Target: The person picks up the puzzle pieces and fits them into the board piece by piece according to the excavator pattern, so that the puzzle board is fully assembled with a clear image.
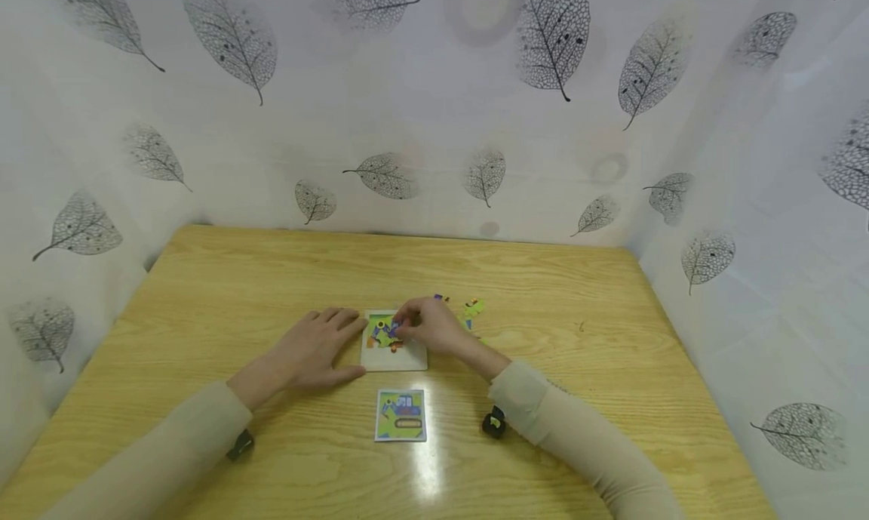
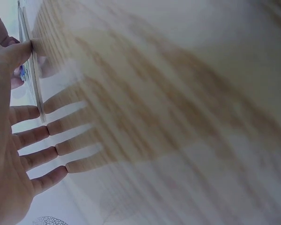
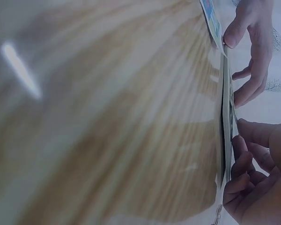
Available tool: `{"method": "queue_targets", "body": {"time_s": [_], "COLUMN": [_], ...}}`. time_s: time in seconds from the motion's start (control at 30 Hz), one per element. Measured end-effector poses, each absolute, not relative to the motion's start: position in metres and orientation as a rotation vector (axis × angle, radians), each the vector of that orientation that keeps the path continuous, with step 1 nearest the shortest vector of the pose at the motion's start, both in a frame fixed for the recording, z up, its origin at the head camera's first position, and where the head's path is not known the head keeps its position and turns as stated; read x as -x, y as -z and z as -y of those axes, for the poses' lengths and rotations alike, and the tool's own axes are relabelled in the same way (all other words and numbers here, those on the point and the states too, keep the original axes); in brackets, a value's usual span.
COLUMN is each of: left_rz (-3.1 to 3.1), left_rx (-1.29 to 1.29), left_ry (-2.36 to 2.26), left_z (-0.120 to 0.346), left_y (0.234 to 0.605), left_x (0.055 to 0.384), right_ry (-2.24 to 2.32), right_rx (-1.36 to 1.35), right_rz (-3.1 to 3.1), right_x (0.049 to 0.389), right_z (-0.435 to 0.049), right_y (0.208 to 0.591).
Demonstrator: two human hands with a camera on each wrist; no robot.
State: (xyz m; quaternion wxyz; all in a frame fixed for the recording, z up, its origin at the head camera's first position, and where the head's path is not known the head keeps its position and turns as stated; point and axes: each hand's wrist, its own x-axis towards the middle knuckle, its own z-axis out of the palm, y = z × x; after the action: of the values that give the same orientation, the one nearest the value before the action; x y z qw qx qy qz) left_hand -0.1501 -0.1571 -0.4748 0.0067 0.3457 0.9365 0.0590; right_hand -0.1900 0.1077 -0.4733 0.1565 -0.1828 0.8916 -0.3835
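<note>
A white puzzle board lies flat on the table, its recess partly filled with green, blue and orange pieces. My left hand rests at the board's left side, fingers spread, with thumb and fingertips touching its edge; the left wrist view shows the straight fingers on the tabletop. Over the board's upper right, my right hand pinches a small bluish puzzle piece between thumb and fingertips. In the right wrist view the thumb presses against a thin piece close to the board; its picture is hidden.
Nearer me lies a square picture card showing a blue and green digger. Several loose puzzle pieces lie beyond the right hand, partly hidden by it. The wooden table meets a leaf-patterned curtain at the back and sides.
</note>
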Motion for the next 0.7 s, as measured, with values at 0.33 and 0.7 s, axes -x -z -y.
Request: {"method": "queue_targets", "body": {"time_s": [0.33, 0.7], "left_rz": [-2.929, -2.934], "left_rx": [-1.079, -1.086], "left_ry": [-0.196, -0.186], "left_z": [0.1566, 0.1570], "left_y": [0.4739, 0.4744], "left_x": [0.1498, 0.1502], "right_ry": [1.035, 0.925], "right_rx": [0.569, 0.629], "right_rz": [-2.577, -2.577], "right_x": [0.1888, 0.1841], "right_z": [-0.1064, -0.1061], "right_y": [0.4704, 0.4662]}}
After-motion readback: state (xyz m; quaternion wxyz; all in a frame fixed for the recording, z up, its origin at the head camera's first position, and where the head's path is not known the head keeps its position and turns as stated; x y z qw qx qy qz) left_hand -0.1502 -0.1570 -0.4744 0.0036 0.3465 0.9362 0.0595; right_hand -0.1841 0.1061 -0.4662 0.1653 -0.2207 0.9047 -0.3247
